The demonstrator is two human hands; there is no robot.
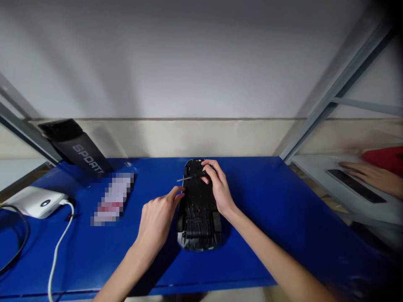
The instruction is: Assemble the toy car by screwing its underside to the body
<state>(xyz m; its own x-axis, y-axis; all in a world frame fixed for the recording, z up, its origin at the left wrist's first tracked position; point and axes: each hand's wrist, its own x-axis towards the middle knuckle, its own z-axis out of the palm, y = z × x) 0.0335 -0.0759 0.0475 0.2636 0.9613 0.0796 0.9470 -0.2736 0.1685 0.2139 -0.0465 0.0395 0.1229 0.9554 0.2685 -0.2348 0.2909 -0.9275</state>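
A toy car (pixel 198 222) lies upside down on the blue table, its black underside and wheels facing up. My right hand (pixel 218 184) is closed around the dark handle of a screwdriver (pixel 193 175) above the far part of the car. The screwdriver's metal shaft points left, across the car's edge, and its tip appears clear of the underside. At the car's left side, my left hand (pixel 160 214) grips the edge with thumb and forefinger. Its other fingers are curled and partly hidden.
On the blue table (pixel 267 201), a phone (pixel 115 197) with a blurred-out screen lies left of the car. Behind it leans a dark bottle (pixel 85 151). A white power bank (pixel 36 201) with a white cable sits far left. Another person's hand (pixel 371 176) is at right.
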